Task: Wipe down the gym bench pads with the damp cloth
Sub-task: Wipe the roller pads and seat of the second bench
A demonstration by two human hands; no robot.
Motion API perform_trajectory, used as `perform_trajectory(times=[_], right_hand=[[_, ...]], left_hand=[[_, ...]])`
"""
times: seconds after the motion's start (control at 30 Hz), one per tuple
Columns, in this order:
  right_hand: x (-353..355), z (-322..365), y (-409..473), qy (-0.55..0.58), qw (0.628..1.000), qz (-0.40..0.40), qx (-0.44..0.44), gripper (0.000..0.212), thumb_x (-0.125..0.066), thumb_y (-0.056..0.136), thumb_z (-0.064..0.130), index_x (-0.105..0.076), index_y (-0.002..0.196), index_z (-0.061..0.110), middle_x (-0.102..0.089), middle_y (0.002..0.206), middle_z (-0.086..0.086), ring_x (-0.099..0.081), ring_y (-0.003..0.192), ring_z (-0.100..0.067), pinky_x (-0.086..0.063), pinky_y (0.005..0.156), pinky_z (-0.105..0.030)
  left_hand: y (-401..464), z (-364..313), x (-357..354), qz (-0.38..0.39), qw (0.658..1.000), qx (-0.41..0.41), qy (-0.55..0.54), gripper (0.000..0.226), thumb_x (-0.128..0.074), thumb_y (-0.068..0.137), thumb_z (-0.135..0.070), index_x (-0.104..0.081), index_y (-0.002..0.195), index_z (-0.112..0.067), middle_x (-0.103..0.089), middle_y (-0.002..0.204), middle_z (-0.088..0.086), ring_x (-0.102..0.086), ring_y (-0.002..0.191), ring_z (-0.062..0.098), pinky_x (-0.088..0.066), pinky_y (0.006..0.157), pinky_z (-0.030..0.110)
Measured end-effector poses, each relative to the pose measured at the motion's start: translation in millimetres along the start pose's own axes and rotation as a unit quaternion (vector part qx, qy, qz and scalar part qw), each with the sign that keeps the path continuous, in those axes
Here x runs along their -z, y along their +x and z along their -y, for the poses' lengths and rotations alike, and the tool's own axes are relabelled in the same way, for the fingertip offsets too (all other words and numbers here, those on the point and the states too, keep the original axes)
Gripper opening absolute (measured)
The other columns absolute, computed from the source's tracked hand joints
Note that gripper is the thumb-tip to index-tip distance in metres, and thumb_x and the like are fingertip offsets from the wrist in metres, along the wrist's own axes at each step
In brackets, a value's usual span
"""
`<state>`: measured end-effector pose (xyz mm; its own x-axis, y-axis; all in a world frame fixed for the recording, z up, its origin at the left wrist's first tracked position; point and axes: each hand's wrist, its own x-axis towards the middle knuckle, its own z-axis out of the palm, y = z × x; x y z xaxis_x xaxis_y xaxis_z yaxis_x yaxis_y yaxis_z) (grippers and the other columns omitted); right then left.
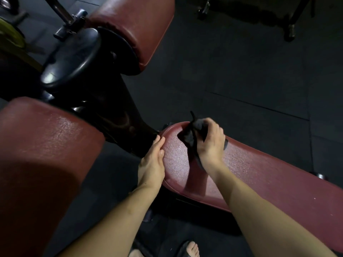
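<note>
On the seat pad (259,175), near its rounded end, my right hand (210,143) grips the bunched damp cloth (191,136); my left hand (152,164) rests straight-fingered against the pad's edge. Wiping seems underway; next, probably long strokes down the pad.

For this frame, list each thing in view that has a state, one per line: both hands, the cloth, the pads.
Right hand: grips the cloth, on the near pad.
Left hand: fingers straight, resting against the near pad's edge, holding nothing.
Cloth: dark, bunched, lying on the near pad's rounded end.
Near pad: flat, sheen on its surface.
Left pad: untouched by either hand.
Far pad: untouched by either hand.
Weight plate: mounted on its peg.
</note>
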<state>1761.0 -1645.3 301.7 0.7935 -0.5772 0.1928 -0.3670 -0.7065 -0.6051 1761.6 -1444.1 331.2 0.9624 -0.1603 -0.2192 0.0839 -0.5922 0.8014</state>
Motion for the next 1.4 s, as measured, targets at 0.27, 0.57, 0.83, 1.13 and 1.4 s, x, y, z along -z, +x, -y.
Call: perform_trajectory(times=[0.27,0.57,0.83,1.13,1.4], right_hand=[[-1.6,-3.6,-25.2,-0.106,0.989,0.061,0.083,0.065,-0.05,0.098,0.065,-0.04,0.153,0.033,-0.039,0.153,-0.01,-0.035,0.145,-0.029,-0.018,0.124,-0.05],[-26.1,4.1,33.6,-0.117,0.993,0.017,0.017,0.044,-0.053,0.099,0.05,-0.061,0.134,0.025,-0.053,0.113,-0.014,-0.053,0.105,-0.035,-0.043,0.09,-0.048],[-21.5,27.8,-54.8,-0.072,0.995,0.018,0.066,0.046,-0.049,0.1,0.049,-0.056,0.141,0.029,-0.052,0.124,-0.013,-0.048,0.11,-0.031,-0.042,0.096,-0.047],[-31.6,33.3,4.1,-0.027,0.996,-0.001,0.084,0.03,-0.061,0.096,0.033,-0.069,0.12,0.018,-0.055,0.104,-0.014,-0.053,0.093,-0.034,-0.049,0.082,-0.053],[-0.8,19.3,-80.5,0.038,0.961,0.132,0.24,0.044,-0.072,0.084,0.027,-0.064,0.128,0.026,-0.052,0.115,-0.007,-0.05,0.101,-0.028,-0.047,0.088,-0.047]], left_hand=[[2.0,6.0,-0.8,-0.002,1.0,-0.001,0.02,0.043,-0.047,0.108,-0.02,-0.053,0.147,-0.038,-0.039,0.158,-0.027,-0.042,0.135,-0.007,-0.016,0.094,-0.011],[3.4,7.6,-2.8,-0.011,1.0,-0.004,0.002,0.042,-0.049,0.107,-0.019,-0.055,0.145,-0.037,-0.042,0.155,-0.027,-0.038,0.132,-0.015,-0.018,0.095,-0.01],[2.3,13.9,2.8,-0.015,0.998,0.039,-0.043,0.043,-0.057,0.104,-0.032,-0.053,0.147,-0.04,-0.057,0.147,-0.015,-0.054,0.134,0.008,-0.037,0.108,0.016],[5.1,8.4,5.2,-0.017,0.995,0.061,-0.076,0.036,-0.053,0.106,-0.025,-0.061,0.14,-0.036,-0.06,0.141,-0.02,-0.054,0.124,-0.004,-0.031,0.094,-0.003],[-14.5,13.9,19.5,-0.021,0.98,0.098,-0.174,0.03,-0.042,0.11,-0.027,-0.066,0.127,-0.034,-0.067,0.121,-0.022,-0.056,0.11,-0.022,-0.043,0.097,0.004]])
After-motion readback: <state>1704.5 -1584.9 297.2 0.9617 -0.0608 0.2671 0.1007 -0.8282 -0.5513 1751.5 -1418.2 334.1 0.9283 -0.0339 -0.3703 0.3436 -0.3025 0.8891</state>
